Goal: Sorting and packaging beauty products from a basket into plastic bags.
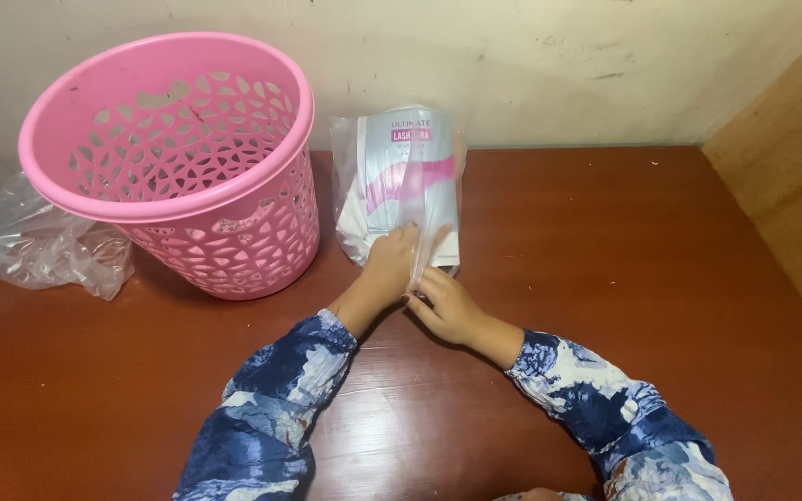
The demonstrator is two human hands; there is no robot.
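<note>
A stack of flat white packets with pink print (392, 176) lies in clear plastic wrap on the brown wooden table (605, 278), against the wall. My left hand (387, 264) rests on the stack's near edge. My right hand (447, 301) pinches a thin clear sleeve (433, 209) that stands up, blurred, in front of the stack. Both arms wear blue and white patterned sleeves.
A pink perforated plastic basket (178, 158) stands upright at the left of the stack. A crumpled clear plastic bag (39, 241) lies at the table's far left edge. A wooden panel (791, 167) borders the right side.
</note>
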